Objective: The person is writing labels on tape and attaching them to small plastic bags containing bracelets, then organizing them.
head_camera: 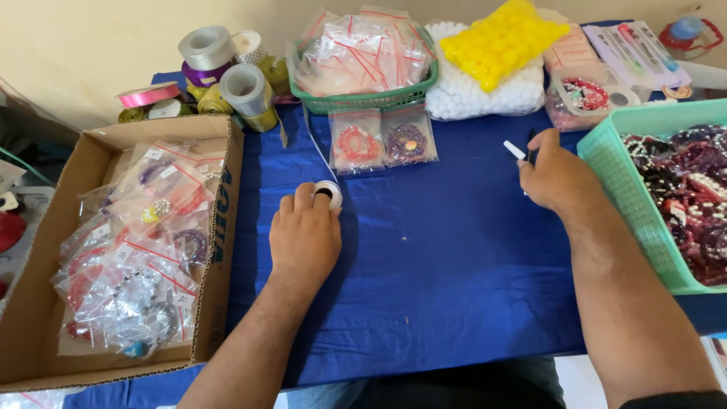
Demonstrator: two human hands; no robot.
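1. Small white tape roll sits on blue cloth, centre-left, w/ a thin white strand running up from it toward the green basket.
2. L hand lies palm-down over the roll; fingertips curl onto its rim, touching it, fingers close together.
3. R hand is well apart to the right, just beside the mint tray; fingers closed around a slim pen-like tool, white tip + dark body poking out above the thumb.
4. Betw. the hands, further back: 2 clear zip bags flat on cloth, side by side; one w/ reddish bead bracelet, one w/ purple.
5. Green mesh basket behind them: heaped w/ empty clear zip bags, red seal strips; count not readable.
6. Mint plastic mesh tray, right edge: full of dark red/purple bead bracelets, tangled, uncountable.
7. Cardboard box, left: many bagged bracelets, glossy film, mixed colours.
8. Ribbon spools, back left: approx. 8, silver, gold, purple, pink; satin sheen.
9. Back centre: yellow bumpy ball sheet lying on white pom-pom pack.
10. Back right: clear lidded tub w/ beads.
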